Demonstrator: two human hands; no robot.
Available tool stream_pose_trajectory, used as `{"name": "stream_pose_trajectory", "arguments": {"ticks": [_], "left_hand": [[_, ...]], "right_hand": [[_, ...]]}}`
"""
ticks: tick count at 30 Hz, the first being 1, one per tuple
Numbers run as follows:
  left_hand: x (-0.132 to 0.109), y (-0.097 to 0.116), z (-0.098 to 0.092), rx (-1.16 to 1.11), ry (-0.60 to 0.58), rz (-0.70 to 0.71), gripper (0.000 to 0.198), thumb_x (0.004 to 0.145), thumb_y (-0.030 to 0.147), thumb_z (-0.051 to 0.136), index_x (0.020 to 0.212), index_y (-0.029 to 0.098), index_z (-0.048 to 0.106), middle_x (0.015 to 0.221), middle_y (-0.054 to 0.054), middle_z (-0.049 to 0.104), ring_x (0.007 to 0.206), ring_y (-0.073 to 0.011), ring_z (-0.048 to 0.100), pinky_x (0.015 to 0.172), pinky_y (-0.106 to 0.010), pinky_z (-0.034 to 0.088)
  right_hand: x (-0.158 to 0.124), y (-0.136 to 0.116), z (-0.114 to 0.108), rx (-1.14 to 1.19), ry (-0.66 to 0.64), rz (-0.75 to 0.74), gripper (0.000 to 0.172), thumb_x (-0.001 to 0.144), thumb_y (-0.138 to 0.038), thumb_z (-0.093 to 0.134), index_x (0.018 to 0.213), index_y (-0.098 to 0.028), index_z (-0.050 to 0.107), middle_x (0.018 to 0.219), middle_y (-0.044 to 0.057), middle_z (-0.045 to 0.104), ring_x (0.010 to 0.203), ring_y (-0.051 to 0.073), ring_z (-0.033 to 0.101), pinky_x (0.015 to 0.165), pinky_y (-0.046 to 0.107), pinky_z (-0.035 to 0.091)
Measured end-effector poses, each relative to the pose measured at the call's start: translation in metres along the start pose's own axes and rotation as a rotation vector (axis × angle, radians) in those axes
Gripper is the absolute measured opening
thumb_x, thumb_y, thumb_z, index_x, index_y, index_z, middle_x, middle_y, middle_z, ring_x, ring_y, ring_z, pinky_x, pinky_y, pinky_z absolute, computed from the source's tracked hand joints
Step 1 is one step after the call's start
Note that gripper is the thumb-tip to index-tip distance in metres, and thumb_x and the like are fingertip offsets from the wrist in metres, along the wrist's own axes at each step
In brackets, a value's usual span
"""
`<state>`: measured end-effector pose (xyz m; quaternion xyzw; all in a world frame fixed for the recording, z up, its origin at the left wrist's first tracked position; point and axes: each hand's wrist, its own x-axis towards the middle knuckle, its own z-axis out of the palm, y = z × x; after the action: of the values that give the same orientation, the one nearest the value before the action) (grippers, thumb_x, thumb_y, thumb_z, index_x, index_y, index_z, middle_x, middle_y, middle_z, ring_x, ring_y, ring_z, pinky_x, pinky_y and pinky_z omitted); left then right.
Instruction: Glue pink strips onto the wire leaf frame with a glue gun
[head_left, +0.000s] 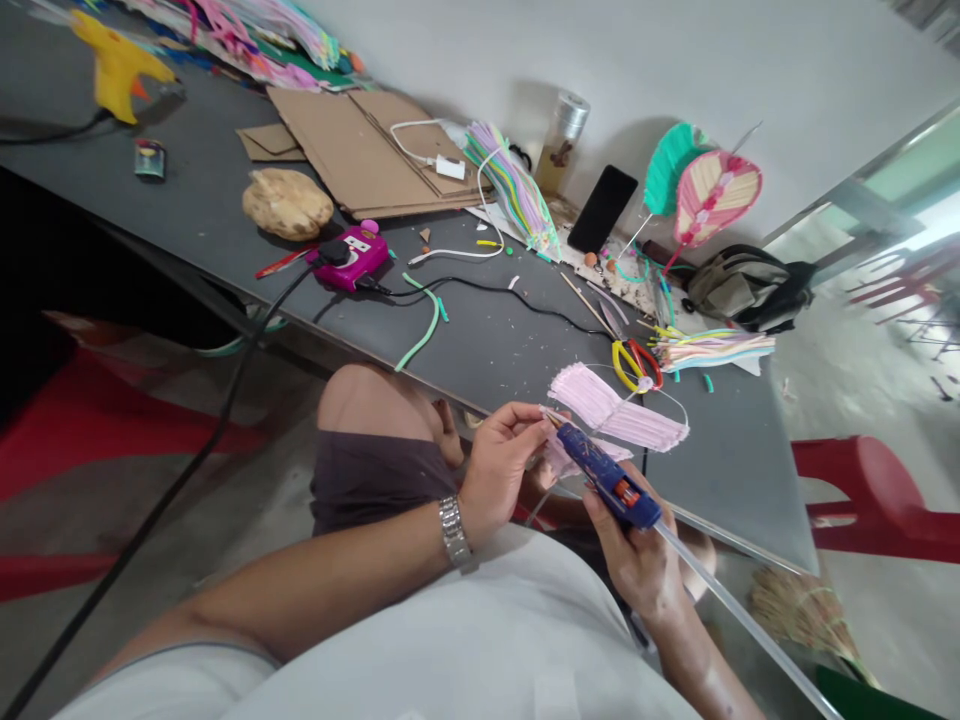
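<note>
Observed one seated person working at the edge of a grey table [480, 350]. The left hand [499, 470] was closed in a pinch on the gathered end of a pink fan-shaped craft piece [615, 408], which was held just over the table's near edge. The right hand [634, 540] was wrapped closed around a blue hot glue gun [607, 487], its nozzle close to the pink piece, with a long clear glue stick [750, 625] running from the back.

The pink piece looked light and flimsy, its thin strips likely to bend or crush; the gathered end seemed the safest hold. The gun looked heavier and was best held by its body.

Count on the table: one yellow glue gun [116, 60], one magenta power socket [352, 258], one pair of yellow-and-red-handled scissors [636, 365], one black phone [602, 208]. Two finished-looking fans stood beyond: one teal [667, 170], one pink [712, 200].
</note>
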<state>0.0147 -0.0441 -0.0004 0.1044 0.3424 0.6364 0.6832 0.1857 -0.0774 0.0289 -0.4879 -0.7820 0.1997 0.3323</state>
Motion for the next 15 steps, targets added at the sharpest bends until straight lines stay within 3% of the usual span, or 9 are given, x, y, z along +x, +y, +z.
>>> {"name": "stream_pose_trajectory", "arguments": {"ticks": [7, 15], "left_hand": [[-0.001, 0.0003, 0.0017, -0.003, -0.032, 0.008, 0.032, 0.066, 0.028, 0.091, 0.08, 0.017, 0.065, 0.082, -0.004, 0.078, 0.051, -0.0081, 0.059, 0.049, -0.021, 0.05], [-0.001, 0.0006, 0.0031, 0.005, -0.013, 0.034, 0.03, 0.062, 0.027, 0.092, 0.076, 0.016, 0.068, 0.087, -0.007, 0.08, 0.066, -0.0122, 0.068, 0.057, -0.021, 0.054]], "right_hand": [[-0.0007, -0.0002, -0.0006, 0.037, 0.003, 0.023, 0.006, 0.098, -0.023, 0.063, 0.093, -0.022, 0.059, 0.077, -0.001, 0.061, 0.065, 0.014, 0.058, 0.063, 0.027, 0.049], [-0.0078, 0.0067, -0.0002, 0.076, -0.011, 0.085, 0.004, 0.097, -0.024, 0.065, 0.097, -0.022, 0.061, 0.079, -0.001, 0.065, 0.067, 0.015, 0.06, 0.064, 0.027, 0.05]]}}
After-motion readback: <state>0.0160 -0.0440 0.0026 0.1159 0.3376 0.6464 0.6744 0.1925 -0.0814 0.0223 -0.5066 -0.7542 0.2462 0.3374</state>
